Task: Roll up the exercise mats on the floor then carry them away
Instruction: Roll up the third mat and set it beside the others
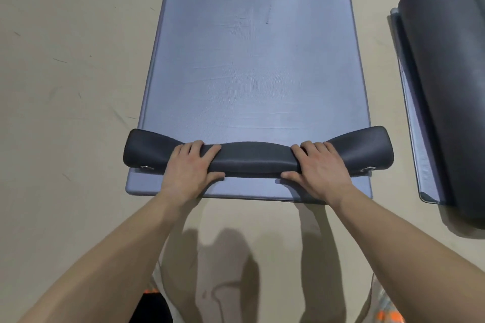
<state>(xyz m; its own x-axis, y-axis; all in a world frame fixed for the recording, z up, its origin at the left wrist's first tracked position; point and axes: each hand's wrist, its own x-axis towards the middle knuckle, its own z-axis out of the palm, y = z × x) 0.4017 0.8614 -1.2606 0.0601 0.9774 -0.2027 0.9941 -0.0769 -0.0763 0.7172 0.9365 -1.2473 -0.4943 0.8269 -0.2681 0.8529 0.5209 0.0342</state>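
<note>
The left hand (193,165) and right hand (319,165) curled their grip round the mat's (257,60) roll (252,157). A rolled mat (441,86) lay right of it.

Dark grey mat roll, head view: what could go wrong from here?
1. The left hand and right hand squeeze the dark grey mat roll near its middle, while its ends flare wider. It may wind unevenly and telescope.
2. The roll sits on a flat blue-grey exercise mat whose near edge shows on the person's side of the roll. I cannot tell whether that is a second mat. If it is, it could drag along as the roll advances.
</note>
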